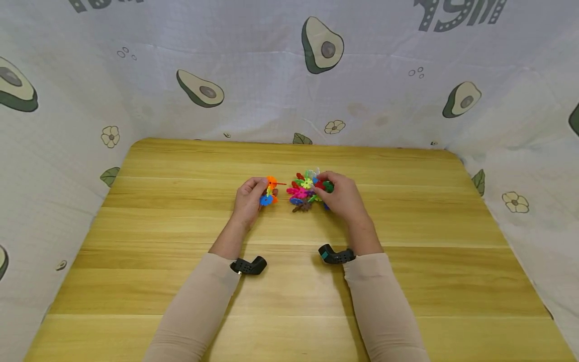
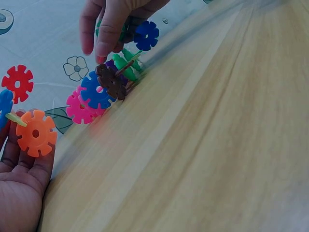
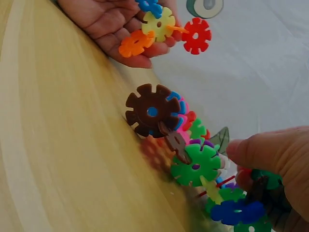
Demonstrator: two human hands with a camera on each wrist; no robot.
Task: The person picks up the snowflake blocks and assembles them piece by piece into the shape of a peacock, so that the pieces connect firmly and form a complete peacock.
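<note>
My left hand (image 1: 249, 198) holds a small cluster of slotted plastic snowflake discs near the middle of the table. The cluster has a blue disc (image 1: 266, 200), a yellow disc (image 3: 158, 24), an orange disc (image 2: 36, 133) and a red disc (image 3: 196, 36) sticking out edge-on toward the right. To its right lies a heap of mixed snowflake discs, with a pink disc (image 1: 297, 193), a brown disc (image 3: 152, 111) and a green disc (image 3: 196, 164) among them. Over the heap's right side, my right hand (image 1: 342, 196) pinches a red snowflake disc (image 1: 319, 185), mostly hidden by its fingers.
The wooden table (image 1: 289, 301) runs back to a pale cloth (image 1: 253, 45) printed with avocados and flowers, which also hangs at both sides. A black wrist band (image 1: 249, 266) sits on the left sleeve and another band (image 1: 336, 255) on the right.
</note>
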